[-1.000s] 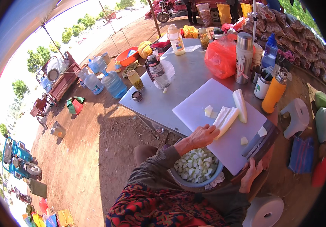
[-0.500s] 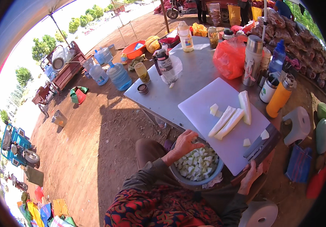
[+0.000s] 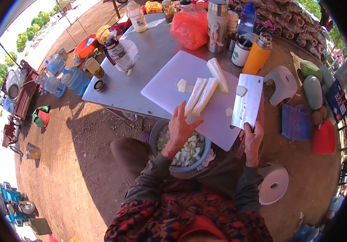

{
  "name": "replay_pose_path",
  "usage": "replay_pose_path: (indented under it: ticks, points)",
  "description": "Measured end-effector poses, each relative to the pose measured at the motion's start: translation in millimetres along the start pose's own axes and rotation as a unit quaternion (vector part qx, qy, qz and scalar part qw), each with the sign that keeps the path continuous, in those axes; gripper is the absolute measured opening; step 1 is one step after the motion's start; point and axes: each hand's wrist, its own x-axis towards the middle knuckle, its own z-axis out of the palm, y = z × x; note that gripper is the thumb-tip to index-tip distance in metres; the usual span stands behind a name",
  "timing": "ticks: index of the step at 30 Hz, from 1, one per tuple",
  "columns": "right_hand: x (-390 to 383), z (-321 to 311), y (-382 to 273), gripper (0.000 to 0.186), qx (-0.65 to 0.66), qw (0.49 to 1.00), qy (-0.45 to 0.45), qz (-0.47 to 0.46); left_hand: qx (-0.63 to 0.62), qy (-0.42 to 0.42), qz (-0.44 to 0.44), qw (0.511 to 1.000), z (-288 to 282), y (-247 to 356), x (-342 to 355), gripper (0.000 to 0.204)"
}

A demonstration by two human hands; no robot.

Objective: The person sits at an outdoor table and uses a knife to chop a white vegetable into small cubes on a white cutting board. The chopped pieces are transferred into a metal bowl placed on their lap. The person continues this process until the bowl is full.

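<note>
Long pale strips (image 3: pixel 205 97) on white plastic board (image 3: pixel 168 80) point toward nearer left hand (image 3: pixel 180 130), splayed, empty. Right hand (image 3: pixel 253 138), board-right, grips steel cleaver (image 3: pixel 248 107).

Metal table (image 3: pixel 153 42) | on it: white cutting board (image 3: pixel 167 76) | red bag (image 3: pixel 189 28) | orange flask (image 3: pixel 258 55)

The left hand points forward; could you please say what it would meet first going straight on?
The left hand would probably meet a small pale piece on the white cutting board first, though depth is unclear.
</note>
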Motion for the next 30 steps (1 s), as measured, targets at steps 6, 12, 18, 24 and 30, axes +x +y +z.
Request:
replay_pose_path:
  ticks: [6,12,18,24,30]
  points:
    - [37.9,7.6,-33.1,0.015,-0.261,0.948,-0.07,-0.166,0.057,0.046,-0.039,0.997,25.8,3.1,8.8,0.069]
    - [62.2,18.5,-31.6,0.016,-0.313,0.929,-0.081,-0.181,-0.048,0.08,-0.016,0.995,39.3,-12.6,22.9,0.029]
    - [59.4,32.9,-60.2,0.015,-0.384,0.88,-0.112,-0.256,-0.065,0.07,0.018,0.995,2.1,-29.9,10.7,0.027]
    - [46.3,48.7,-61.5,0.012,-0.471,0.835,-0.162,-0.232,-0.038,0.1,0.072,0.992,-46.2,-52.4,-31.8,0.033]
    - [26.7,68.4,-48.9,0.01,-0.529,0.776,-0.23,-0.255,-0.053,0.117,0.004,0.992,-51.6,-59.8,-44.5,0.046]
